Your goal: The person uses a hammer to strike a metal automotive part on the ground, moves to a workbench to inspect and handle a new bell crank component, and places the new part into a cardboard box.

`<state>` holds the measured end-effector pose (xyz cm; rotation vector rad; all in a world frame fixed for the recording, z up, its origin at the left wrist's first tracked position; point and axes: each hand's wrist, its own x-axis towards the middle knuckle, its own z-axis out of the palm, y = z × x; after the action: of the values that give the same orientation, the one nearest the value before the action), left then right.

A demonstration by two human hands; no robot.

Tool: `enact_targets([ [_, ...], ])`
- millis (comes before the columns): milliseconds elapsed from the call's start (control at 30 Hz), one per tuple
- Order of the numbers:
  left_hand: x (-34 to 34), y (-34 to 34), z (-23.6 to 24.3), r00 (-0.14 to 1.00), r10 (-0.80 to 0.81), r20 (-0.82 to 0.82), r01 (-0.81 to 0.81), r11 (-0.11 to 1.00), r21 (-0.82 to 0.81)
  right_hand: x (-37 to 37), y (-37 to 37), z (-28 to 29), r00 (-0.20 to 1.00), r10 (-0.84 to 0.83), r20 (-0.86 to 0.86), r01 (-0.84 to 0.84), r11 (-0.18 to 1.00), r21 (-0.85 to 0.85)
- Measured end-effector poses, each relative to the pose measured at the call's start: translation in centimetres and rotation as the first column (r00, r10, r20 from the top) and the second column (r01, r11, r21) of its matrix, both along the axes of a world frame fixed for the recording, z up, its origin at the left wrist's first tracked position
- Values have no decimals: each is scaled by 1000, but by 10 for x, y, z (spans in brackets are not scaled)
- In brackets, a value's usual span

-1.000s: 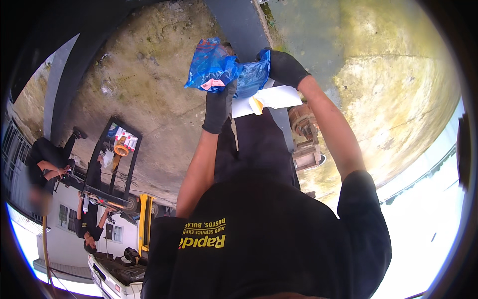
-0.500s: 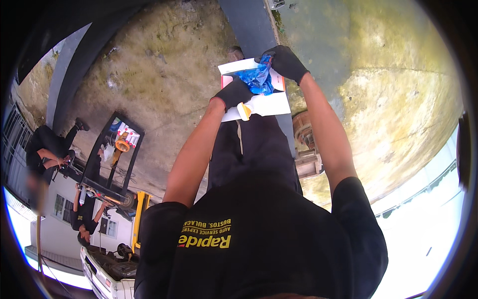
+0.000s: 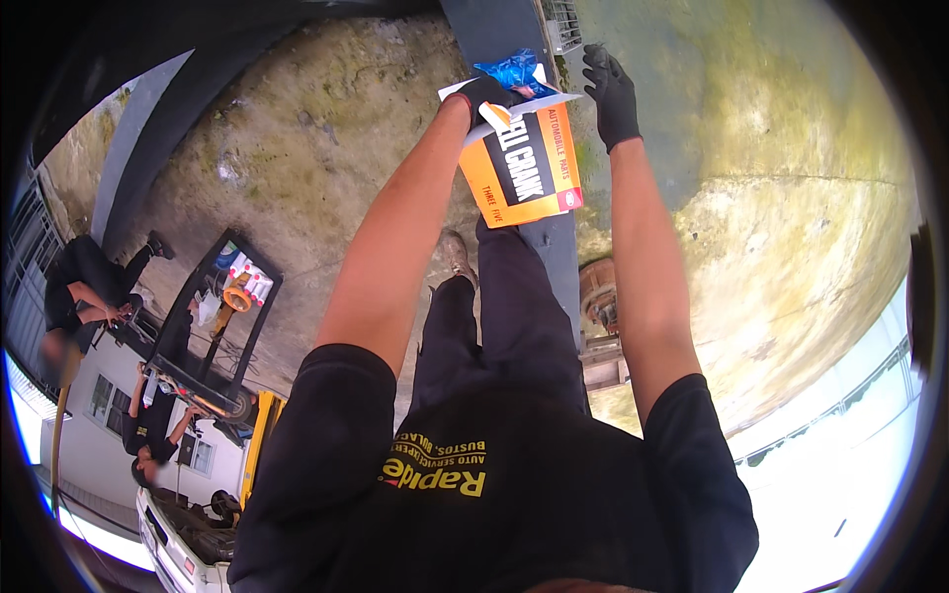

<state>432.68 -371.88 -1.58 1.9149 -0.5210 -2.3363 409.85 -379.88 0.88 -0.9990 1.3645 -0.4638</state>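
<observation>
My left hand (image 3: pixel 486 94), in a black glove, is closed on the upper edge of an orange, black and white cardboard box (image 3: pixel 539 188). White flaps stick out at the box's open end, and the box's printed side faces me. A crumpled blue plastic bag (image 3: pixel 512 71) shows at that open end, just beyond my left fingers. What the bag contains cannot be made out. My right hand (image 3: pixel 613 97), also gloved in black, is raised to the right of the box, apart from it. Its fingers are loosely bent and spread, with nothing clearly visible in them.
A grey beam or ledge (image 3: pixel 554 259) runs beneath the box. Rusty round metal parts (image 3: pixel 598 292) lie by my right leg. On the left stands a black-framed cart (image 3: pixel 222 326) with bottles and an orange ring. Two other people are beyond it, near a white vehicle (image 3: pixel 178 539).
My right hand has let go of the blue bag and moved right, away from the box. The box has moved up and tipped, so its printed side now shows.
</observation>
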Motion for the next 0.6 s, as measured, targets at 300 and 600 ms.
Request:
enact_targets([
  [300, 64, 4, 31, 925, 86, 370, 157, 801, -578, -52, 153, 12, 831, 158, -534, -218, 975, -50],
  [600, 174, 136, 361, 880, 463, -107, -311, 393, -865, -39, 143, 44, 391, 138, -910, -588, 798, -132],
])
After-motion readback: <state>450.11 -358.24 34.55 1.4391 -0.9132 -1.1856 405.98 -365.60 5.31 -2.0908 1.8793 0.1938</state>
